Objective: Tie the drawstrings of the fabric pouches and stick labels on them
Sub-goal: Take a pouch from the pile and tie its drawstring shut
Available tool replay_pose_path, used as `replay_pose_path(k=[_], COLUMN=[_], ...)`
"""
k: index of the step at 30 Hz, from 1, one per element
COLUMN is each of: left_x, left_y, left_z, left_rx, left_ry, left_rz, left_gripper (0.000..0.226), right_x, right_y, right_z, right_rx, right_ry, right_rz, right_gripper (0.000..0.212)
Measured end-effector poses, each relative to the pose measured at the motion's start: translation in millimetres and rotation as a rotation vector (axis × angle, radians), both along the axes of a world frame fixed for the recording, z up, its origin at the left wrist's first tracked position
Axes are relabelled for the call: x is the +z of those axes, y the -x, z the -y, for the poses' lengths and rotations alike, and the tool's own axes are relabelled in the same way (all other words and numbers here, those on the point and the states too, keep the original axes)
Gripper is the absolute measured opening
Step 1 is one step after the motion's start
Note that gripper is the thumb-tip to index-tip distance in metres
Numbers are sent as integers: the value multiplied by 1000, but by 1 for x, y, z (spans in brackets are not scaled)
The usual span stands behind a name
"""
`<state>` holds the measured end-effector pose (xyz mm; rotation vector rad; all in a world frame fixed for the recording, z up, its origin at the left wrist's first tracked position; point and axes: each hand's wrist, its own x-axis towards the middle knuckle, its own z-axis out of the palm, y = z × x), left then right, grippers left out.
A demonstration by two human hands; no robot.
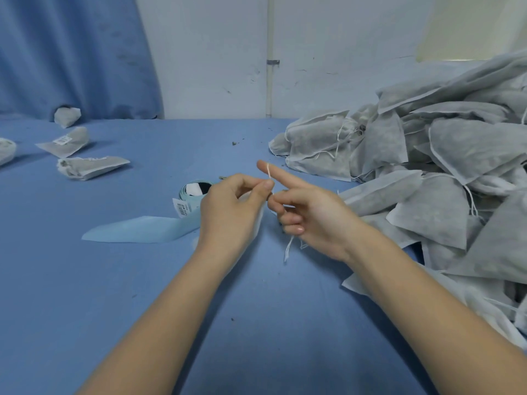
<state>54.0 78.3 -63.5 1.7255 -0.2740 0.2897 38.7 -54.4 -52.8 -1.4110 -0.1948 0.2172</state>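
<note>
White drawstring [268, 170] looped my right hand [310, 215]'s outstretched forefinger, running toward six o'clock. My left hand [231, 212], at nine o'clock of it, pinched that string; the pouch [258, 223] lay mostly hidden beneath, right lower fingers curled on the loose tail.

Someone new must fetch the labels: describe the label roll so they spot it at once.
Start at the blue table and find the left hand. The label roll lies just beyond it, trailing a pale blue backing strip. Unlike the grey pouches, it is a small light-blue coil.
</note>
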Motion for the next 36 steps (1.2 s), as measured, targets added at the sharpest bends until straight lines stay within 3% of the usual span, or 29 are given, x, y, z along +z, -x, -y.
replay_pose_path(k=[5, 8, 11, 15, 18, 21, 24, 28, 32, 36], left_x=[2, 1, 0, 0, 0, 2, 2, 0, -2, -1], left_y=[1, 1, -2, -6, -3, 1, 2, 5, 9, 11], left_z=[0, 2, 0, -4, -5, -9, -8, 2, 8, 13], left_rx=[77, 153, 161, 81, -43, -101, 49, 214, 209, 148], left_ry=[-100, -166, -24, 159, 162, -20, -395, -598, -472, -320], left_rz=[46, 59, -20, -94, -98, 51, 358, 530, 424, 229], left_gripper=[17, 24, 27, 33, 32, 22, 17, 15, 15, 17], right_x=[0, -1, -6, -10, -9, -2, 1, 2, 0, 0], right_y=[1, 2, 2, 0, -2, 0, 4, 5, 10, 8], right_z=[-6, -13, -15, -7, -1, 3, 6, 7, 5, 2], right_rx=[-137, -270, -438, -457, -461, -457, -416, -370, -393, -393], right_ry=[352, 504, 587, 455, 402, 404, 368, 114, 211, 106], right_rz=[139, 221, 333, 220, 222, 267, 250, 81, 168, 95], right_gripper=[55, 35, 19, 13, 10, 8, 10, 22, 7, 8])
